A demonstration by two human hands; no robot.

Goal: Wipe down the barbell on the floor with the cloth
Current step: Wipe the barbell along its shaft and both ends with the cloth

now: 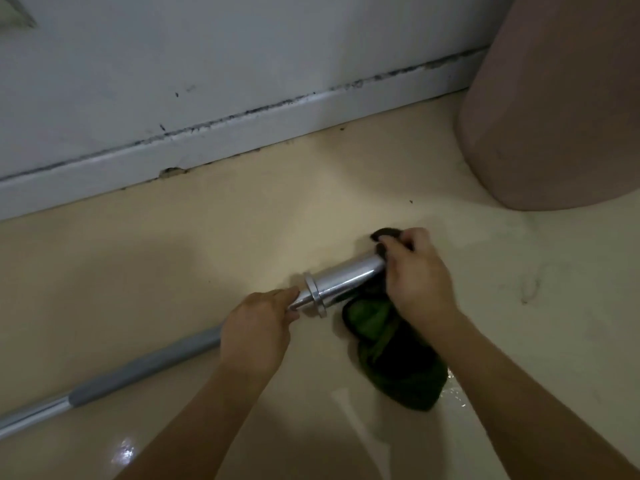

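A chrome barbell (343,280) lies on the cream floor, running from the lower left up to the middle, with a collar ring and a thicker sleeve at its right end. My left hand (258,325) grips the bar just left of the collar. My right hand (415,275) is closed around the sleeve's far end with a dark green cloth (391,355) in it. Most of the cloth trails down onto the floor below that hand, and a dark bit of it pokes out above the fingers.
A white wall with a scuffed skirting board (242,140) runs behind the bar. A large pinkish rounded object (554,109) stands at the upper right. The glossy floor (519,271) stretches to the right and in front.
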